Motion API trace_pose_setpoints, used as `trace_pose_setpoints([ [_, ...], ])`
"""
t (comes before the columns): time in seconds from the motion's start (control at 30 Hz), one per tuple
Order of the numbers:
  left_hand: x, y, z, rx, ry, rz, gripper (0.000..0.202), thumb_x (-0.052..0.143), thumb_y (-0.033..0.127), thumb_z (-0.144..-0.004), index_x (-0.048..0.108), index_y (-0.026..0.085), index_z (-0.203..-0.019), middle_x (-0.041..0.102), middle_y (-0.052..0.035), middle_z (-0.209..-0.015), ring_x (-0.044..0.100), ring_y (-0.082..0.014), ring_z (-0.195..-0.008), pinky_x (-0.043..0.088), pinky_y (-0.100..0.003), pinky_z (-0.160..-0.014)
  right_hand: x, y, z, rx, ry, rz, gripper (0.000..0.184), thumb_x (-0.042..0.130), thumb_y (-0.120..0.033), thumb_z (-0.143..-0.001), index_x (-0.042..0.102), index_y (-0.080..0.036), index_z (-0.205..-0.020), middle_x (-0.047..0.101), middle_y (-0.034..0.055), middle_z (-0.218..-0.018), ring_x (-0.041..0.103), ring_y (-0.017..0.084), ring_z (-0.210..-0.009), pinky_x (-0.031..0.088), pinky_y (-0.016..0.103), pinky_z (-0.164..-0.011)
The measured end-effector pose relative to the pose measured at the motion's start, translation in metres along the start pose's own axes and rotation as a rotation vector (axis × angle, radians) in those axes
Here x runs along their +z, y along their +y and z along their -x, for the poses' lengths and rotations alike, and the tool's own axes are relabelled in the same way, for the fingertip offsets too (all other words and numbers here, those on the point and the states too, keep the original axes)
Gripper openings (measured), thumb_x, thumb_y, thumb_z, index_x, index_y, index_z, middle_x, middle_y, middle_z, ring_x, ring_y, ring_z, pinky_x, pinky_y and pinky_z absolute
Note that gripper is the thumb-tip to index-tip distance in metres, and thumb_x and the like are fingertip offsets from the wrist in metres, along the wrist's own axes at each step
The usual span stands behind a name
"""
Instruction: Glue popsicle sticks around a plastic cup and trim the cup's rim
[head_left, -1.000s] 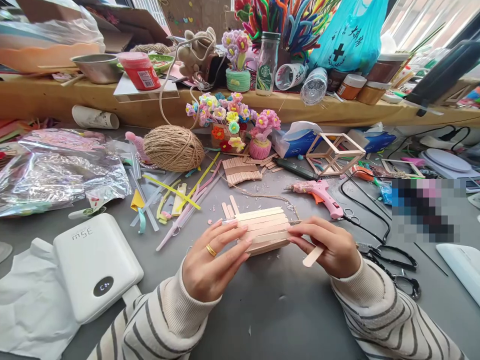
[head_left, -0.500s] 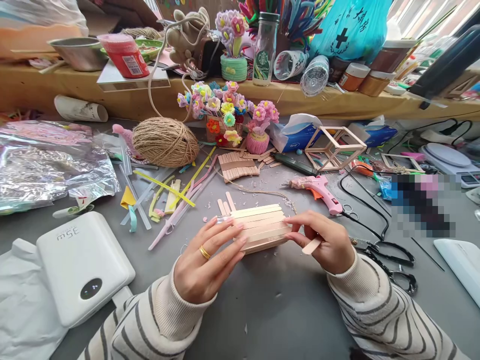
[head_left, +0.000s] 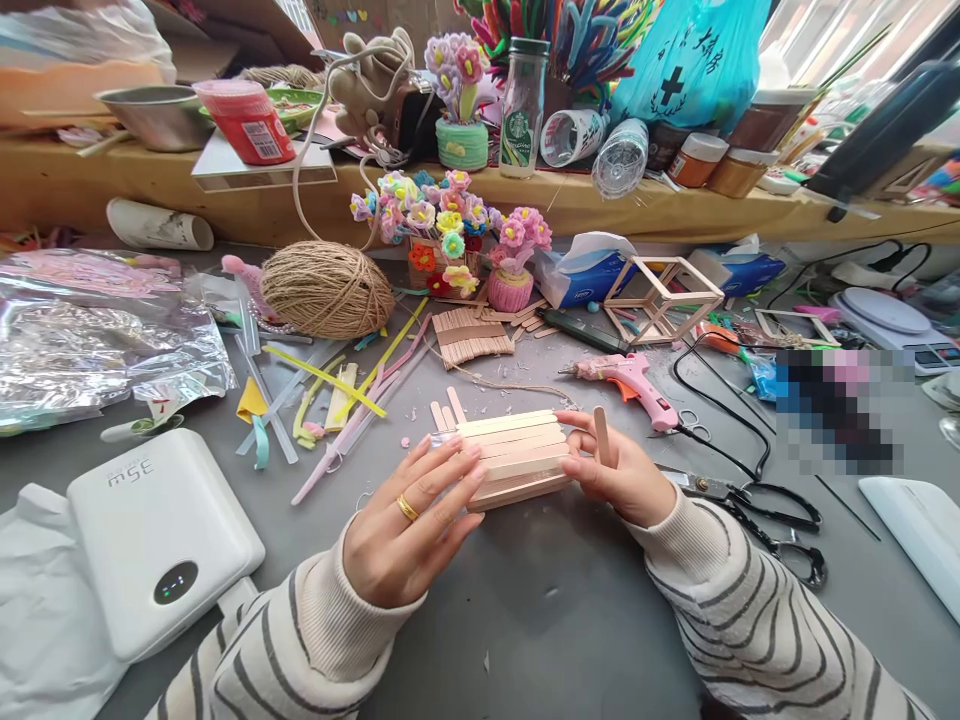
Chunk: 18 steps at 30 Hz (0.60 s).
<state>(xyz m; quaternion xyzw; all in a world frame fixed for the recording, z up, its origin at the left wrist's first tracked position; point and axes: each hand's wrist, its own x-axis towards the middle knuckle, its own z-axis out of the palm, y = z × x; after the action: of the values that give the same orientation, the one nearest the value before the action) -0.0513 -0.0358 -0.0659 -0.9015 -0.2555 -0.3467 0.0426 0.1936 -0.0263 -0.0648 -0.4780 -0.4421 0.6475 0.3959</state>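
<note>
A small box-like block of glued pale wooden craft sticks [head_left: 517,452] rests on the grey table [head_left: 555,610] in front of me. My left hand [head_left: 412,520], with a gold ring, presses its fingertips against the block's left end, fingers curled round it. My right hand [head_left: 619,475] holds the block's right end and also pinches a single loose craft stick [head_left: 601,436], which stands nearly upright between its fingers. A few short stick pieces [head_left: 446,410] lie just behind the block.
A pink glue gun [head_left: 630,380] with a black cord lies behind my right hand, black scissors [head_left: 780,520] to the right. A white power bank [head_left: 154,540] sits at the left. A twine ball [head_left: 326,290], a stick frame cube [head_left: 660,300], plastic strips and yarn flowers crowd the back.
The loose stick in my right hand has swung from pointing down-left below the hand to standing upright. Both hands stay on the block; the view shifted slightly.
</note>
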Motion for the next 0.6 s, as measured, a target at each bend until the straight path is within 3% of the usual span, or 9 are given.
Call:
trace_pose_setpoints([
  [0.27,0.002,0.003,-0.005,-0.001,0.080,0.029,0.036,0.060,0.005,-0.071,0.056,0.008,-0.107,0.064,-0.0197,-0.103,0.055,-0.0299,-0.108,0.047,-0.048,-0.089,0.001,0.001,-0.001,0.078,-0.015,-0.128,0.061,0.074,-0.038,-0.057,0.043,-0.020,-0.107,0.040,-0.0106,-0.059,0.027,0.000,-0.037,0.015,0.017,-0.034],
  [0.6,0.003,0.003,-0.004,-0.006,0.084,0.027,0.041,0.057,0.005,-0.074,0.052,0.010,-0.114,0.064,-0.0179,-0.105,0.055,-0.0285,-0.108,0.048,-0.047,-0.089,0.010,-0.002,0.004,0.076,0.046,-0.216,0.058,0.075,-0.032,-0.055,0.046,-0.021,-0.104,0.039,-0.0101,-0.059,0.025,-0.001,-0.038,0.013,0.016,-0.034],
])
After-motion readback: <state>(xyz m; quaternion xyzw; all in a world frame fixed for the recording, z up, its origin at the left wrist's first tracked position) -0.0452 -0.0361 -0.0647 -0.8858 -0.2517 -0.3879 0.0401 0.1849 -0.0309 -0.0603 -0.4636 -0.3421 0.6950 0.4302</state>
